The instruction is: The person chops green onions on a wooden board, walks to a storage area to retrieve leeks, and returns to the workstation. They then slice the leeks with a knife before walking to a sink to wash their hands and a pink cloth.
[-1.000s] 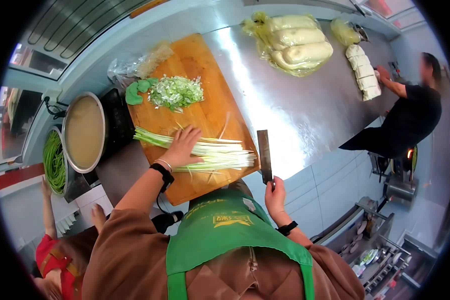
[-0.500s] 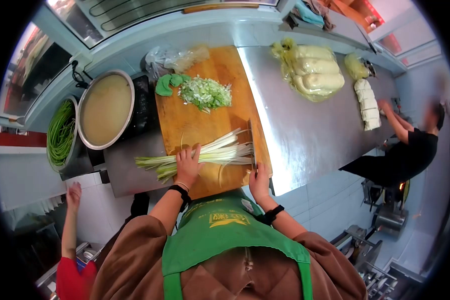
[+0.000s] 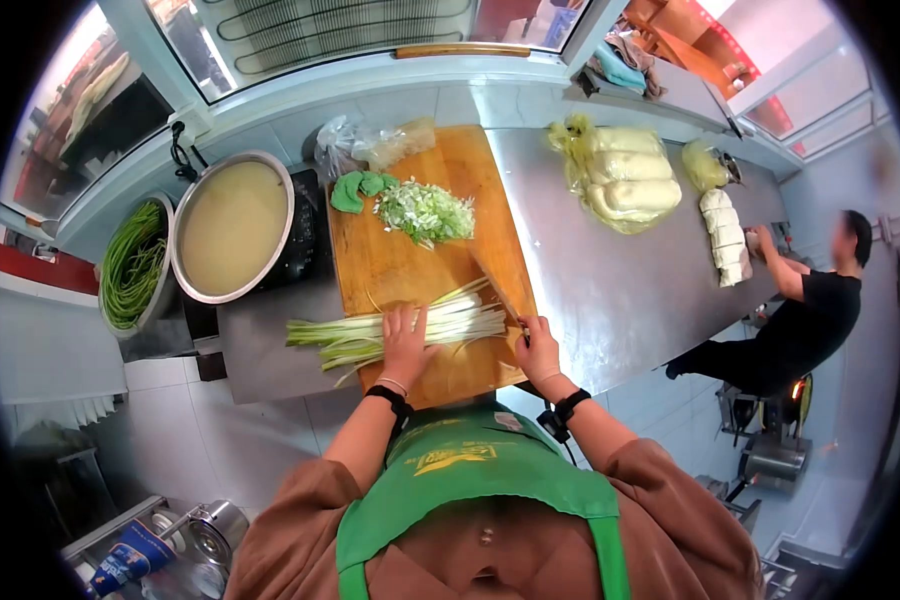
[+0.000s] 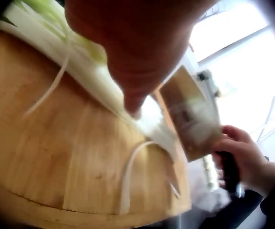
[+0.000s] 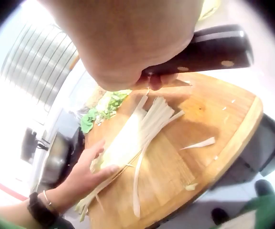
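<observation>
A bundle of long leek stalks (image 3: 390, 330) lies across the near part of a round wooden board (image 3: 400, 265). My left hand (image 3: 407, 338) presses flat on the middle of the stalks, fingers fairly straight. My right hand (image 3: 537, 350) grips the dark handle (image 5: 209, 50) of a cleaver (image 3: 497, 285), whose blade stands at the white ends of the leeks (image 5: 137, 126). The left wrist view shows the blade (image 4: 192, 119) just beyond my fingertips (image 4: 133, 102). A heap of chopped greens (image 3: 426, 210) sits at the board's far side.
Left of the board stand a big pot of pale liquid (image 3: 232, 225) and a bowl of green beans (image 3: 135, 262). Bagged cabbages (image 3: 625, 175) lie on the steel counter (image 3: 610, 280). A person in black (image 3: 810, 320) works at the counter's right end.
My right hand brought the cleaver from beside the board's right edge onto the board, to the leeks' white ends. The left hand stayed on the stalks, which shifted closer to the near edge.
</observation>
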`<action>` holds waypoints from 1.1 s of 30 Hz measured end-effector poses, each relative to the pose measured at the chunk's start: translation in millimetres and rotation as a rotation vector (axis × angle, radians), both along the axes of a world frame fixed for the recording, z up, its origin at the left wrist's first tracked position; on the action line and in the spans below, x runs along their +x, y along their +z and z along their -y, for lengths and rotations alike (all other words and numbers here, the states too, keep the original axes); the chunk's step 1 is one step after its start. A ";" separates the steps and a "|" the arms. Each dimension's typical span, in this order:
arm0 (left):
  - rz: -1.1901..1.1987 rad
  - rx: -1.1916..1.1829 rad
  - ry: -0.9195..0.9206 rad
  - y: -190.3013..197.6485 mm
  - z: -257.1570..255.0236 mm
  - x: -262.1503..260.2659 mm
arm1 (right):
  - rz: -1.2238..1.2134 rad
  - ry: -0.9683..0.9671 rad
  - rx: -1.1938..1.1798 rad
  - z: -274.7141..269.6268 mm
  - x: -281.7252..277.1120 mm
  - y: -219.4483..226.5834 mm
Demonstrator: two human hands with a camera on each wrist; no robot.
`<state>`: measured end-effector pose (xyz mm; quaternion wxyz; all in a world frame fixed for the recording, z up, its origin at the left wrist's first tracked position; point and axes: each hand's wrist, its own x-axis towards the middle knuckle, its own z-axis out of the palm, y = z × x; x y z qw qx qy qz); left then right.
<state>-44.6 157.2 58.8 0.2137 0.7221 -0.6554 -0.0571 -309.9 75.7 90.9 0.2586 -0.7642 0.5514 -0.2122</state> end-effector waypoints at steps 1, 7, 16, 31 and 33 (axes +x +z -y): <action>0.006 -0.005 -0.001 -2.2 -0.7 -1.9 | 0.029 0.005 -0.013 1.1 -2.1 -4.7; -0.085 -0.013 0.048 -22.5 33.0 4.6 | 0.079 -0.027 0.096 5.4 -18.2 -25.5; -0.271 0.237 -0.084 -16.8 81.7 -27.9 | 0.249 0.029 0.213 33.8 -47.9 -36.6; 0.204 0.132 -0.178 -16.8 38.4 -48.8 | 0.337 -0.023 0.220 -5.6 -58.3 -12.4; 0.113 0.116 -0.218 -13.8 31.2 -35.5 | 0.266 -0.087 0.227 -14.1 -61.7 -10.1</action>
